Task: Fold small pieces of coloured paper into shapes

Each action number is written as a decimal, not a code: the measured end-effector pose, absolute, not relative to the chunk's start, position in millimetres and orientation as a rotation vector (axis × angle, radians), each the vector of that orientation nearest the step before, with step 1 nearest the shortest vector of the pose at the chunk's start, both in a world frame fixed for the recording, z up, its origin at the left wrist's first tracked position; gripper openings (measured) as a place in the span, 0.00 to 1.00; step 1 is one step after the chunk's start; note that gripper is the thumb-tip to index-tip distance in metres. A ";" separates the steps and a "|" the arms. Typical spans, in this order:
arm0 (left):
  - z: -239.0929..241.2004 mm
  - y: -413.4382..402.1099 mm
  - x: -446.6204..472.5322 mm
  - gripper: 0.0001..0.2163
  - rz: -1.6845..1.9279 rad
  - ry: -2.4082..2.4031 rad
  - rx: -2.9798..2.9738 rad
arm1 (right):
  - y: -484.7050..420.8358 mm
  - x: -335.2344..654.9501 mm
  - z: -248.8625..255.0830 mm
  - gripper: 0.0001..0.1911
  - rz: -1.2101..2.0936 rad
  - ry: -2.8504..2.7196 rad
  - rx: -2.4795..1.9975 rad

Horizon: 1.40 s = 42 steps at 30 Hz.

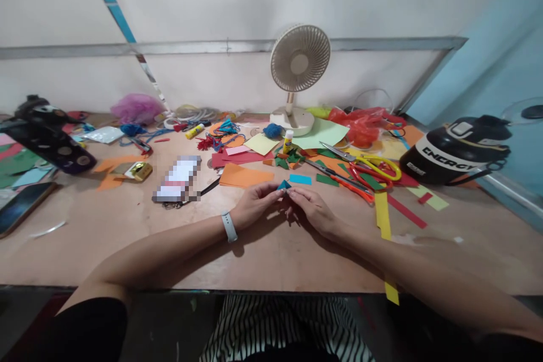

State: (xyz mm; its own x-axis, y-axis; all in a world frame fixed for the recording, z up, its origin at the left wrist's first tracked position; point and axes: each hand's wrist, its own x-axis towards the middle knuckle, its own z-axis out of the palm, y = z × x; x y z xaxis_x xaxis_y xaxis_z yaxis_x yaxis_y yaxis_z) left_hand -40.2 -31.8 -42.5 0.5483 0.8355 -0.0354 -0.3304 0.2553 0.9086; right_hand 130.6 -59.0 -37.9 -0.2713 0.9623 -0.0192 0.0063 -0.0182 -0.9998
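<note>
Nearest, 1 yellow paper strip (391, 289) runs past the near edge of the table (271, 266), right of centre. Beyond, mid-table, the left hand (255, 203) and the right hand (314, 212), fingertips closed together, pinch 1 small blue paper piece (284, 185). Just past it lies 1 blue slip (300, 179). Farther: 2 dark bottles, 1 left (55, 138), 1 right (452, 153); 2 glue sticks (288, 140), 1 upright; 1 fan (300, 62).
</note>
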 end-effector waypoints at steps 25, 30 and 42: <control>-32.2 6.1 -36.1 0.20 0.044 0.614 1.518 | -54.5 189.3 -26.8 0.12 -0.510 -2.613 -0.114; -35.1 -11.9 -37.4 0.14 0.435 0.871 2.000 | -53.3 191.8 -27.2 0.13 -0.444 -2.632 -0.156; -37.8 -46.1 -63.4 0.15 0.475 0.585 2.388 | -48.8 190.7 -33.2 0.12 -0.337 -2.714 -0.239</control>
